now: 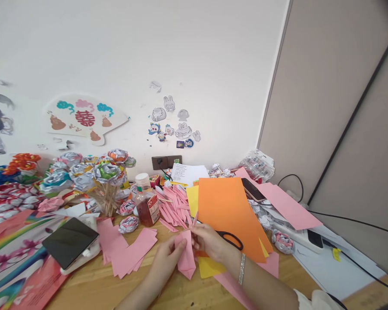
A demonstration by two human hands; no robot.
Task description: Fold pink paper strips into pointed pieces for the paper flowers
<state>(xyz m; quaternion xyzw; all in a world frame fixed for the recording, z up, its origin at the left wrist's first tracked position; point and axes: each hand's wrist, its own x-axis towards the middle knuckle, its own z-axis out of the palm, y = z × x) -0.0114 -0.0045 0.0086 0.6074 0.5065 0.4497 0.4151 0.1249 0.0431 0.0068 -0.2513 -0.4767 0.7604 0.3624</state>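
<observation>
A folded piece of pink paper [186, 260], pointed at its lower end, is held upright above the table. My left hand [167, 260] grips it from the left, thumb pressed flat on its front. My right hand [211, 242] is closed at its upper right edge, fingertips pinching the paper; part of the grip is hidden. Black-handled scissors [231, 239] lie on the orange paper [223, 206] just behind my right hand, which covers part of them. To the left lie loose pink paper strips [134, 252]. Behind my hands is a pile of narrow folded pink pieces [176, 204].
A bottle of reddish liquid [147, 206] stands behind the strips. Paper flowers on sticks [106, 181] rise at the back left. A dark tablet-like device [70, 242] rests at left. On the right are a phone [254, 189], white sheets [336, 267] and cables.
</observation>
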